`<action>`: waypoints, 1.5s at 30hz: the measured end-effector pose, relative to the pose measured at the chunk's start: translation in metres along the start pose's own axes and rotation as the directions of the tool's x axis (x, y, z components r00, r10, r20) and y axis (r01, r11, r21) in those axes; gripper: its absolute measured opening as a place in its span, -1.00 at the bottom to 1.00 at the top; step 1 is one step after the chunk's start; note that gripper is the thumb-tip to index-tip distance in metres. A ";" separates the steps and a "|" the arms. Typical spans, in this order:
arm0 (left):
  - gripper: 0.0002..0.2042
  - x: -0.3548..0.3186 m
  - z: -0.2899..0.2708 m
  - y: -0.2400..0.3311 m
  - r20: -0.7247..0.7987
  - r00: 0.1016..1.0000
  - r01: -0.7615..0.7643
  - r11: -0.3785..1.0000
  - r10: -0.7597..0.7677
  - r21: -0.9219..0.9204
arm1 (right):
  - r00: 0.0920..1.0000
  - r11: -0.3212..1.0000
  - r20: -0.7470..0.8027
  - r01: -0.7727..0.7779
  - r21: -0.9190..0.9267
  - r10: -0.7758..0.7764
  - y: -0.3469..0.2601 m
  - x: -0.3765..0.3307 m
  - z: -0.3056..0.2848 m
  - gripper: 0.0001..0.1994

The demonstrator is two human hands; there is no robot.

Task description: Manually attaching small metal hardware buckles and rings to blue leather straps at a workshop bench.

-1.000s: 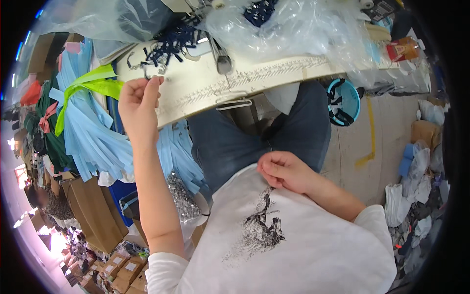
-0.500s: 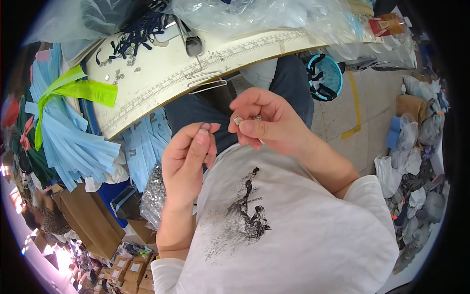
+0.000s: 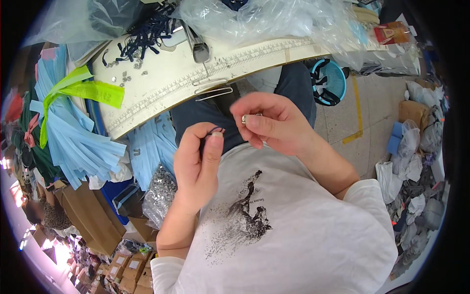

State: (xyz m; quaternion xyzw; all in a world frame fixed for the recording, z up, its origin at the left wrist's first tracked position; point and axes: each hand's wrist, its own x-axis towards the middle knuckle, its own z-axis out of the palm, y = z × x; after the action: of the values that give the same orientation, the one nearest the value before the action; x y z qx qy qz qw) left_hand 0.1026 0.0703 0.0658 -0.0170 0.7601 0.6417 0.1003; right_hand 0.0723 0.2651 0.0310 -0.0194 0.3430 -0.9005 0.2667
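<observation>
Above my lap, my left hand (image 3: 198, 169) pinches a thin dark blue cord (image 3: 214, 130) between thumb and forefinger; a short bend of it shows at the fingertips. Just right of it, my right hand (image 3: 279, 122) is closed on a small silvery metal clip (image 3: 244, 119), held at the thumb and forefinger. The two hands are close but apart. On the table's far left part lies a tangle of dark blue cords (image 3: 144, 41), with small loose metal pieces (image 3: 126, 77) in front of it. Whether more pieces sit in my right palm is hidden.
The white table edge (image 3: 169, 105) carries a ruler scale, a metal tool (image 3: 201, 52) and a bent wire (image 3: 214, 93). Clear plastic sheeting (image 3: 274, 22) covers the back. Light blue strips (image 3: 73, 142) and a lime strip (image 3: 100, 92) hang left. A turquoise basket (image 3: 341, 81) stands right.
My left hand has moved right and slightly up, and the cord now shows at its fingertips. The metal clip has turned in my right fingers. The view has shifted slightly.
</observation>
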 end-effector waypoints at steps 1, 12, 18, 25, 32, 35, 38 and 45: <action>-0.88 0.000 0.000 0.002 0.017 1.000 -0.023 0.993 0.021 0.116 | 0.999 1.000 -0.052 -0.007 -0.009 0.007 -0.002 0.001 0.003 -0.78; -0.93 0.016 0.000 0.000 0.049 0.953 -0.299 0.893 0.300 0.336 | 0.997 0.988 -0.044 -0.067 -0.140 0.061 -0.001 0.015 -0.001 -0.78; -0.97 0.027 -0.007 -0.002 0.109 0.919 -0.391 0.851 0.378 0.351 | 0.997 0.952 -0.043 -0.072 -0.297 0.062 -0.005 0.025 0.007 -0.79; -0.99 0.030 -0.008 -0.006 0.099 0.925 -0.377 0.850 0.367 0.368 | 0.994 0.813 0.034 0.104 -0.574 -0.103 -0.006 0.025 0.011 -0.80; -0.99 0.027 -0.004 -0.004 0.077 0.947 -0.319 0.880 0.313 0.352 | 0.933 0.565 0.132 0.311 -0.764 -0.334 0.000 0.021 0.011 -0.76; -0.98 0.028 -0.004 -0.003 0.121 0.934 -0.356 0.867 0.335 0.348 | 0.934 0.553 0.121 0.301 -0.777 -0.337 -0.001 0.019 0.013 -0.76; -0.96 0.028 -0.006 -0.001 0.176 0.928 -0.371 0.850 0.328 0.374 | 0.957 0.636 0.062 0.236 -0.735 -0.284 -0.003 0.017 0.012 -0.78; -0.83 0.024 -0.007 -0.001 0.220 0.930 -0.362 0.835 0.294 0.414 | 0.991 0.913 -0.074 0.072 -0.402 -0.111 -0.006 0.016 0.009 -0.83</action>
State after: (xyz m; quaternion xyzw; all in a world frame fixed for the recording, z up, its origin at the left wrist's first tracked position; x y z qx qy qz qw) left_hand 0.0786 0.0657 0.0620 0.1847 0.8692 0.4564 0.0455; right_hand 0.0582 0.2554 0.0391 -0.0460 0.5299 -0.8233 0.1981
